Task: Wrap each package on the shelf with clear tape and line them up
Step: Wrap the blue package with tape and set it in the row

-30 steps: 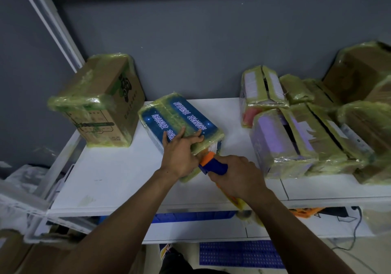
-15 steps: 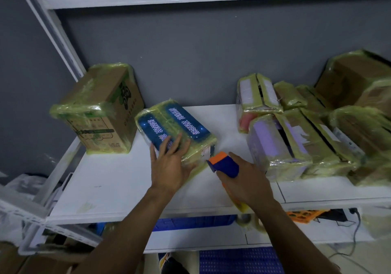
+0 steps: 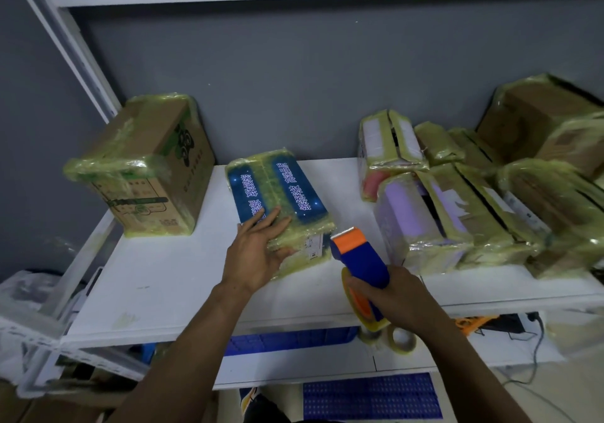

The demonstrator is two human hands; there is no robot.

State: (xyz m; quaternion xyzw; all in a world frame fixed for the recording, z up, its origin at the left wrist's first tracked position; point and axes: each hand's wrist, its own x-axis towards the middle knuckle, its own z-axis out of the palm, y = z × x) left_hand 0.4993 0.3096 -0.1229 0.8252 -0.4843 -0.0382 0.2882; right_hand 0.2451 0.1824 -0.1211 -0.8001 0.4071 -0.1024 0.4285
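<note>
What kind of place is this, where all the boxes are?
Probably a packing or storage room. A white metal shelf holds a pile of tape-wrapped packages, a taped cardboard box stands at one end, and the right hand grips a tape dispenser.

Cardboard box [image 3: 153, 167] under glossy wrinkled film; blue package [image 3: 277, 193] likewise; shelf [image 3: 170, 278] smooth matt white; tape dispenser [image 3: 359, 256] plastic.

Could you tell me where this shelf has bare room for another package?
The widest bare patch is the front left of the shelf, bordered by the brown carton, the blue package and the front edge. A narrower strip runs back to the wall between the blue package and the wrapped pile; the tape dispenser blocks its front. The right is crowded.
</note>
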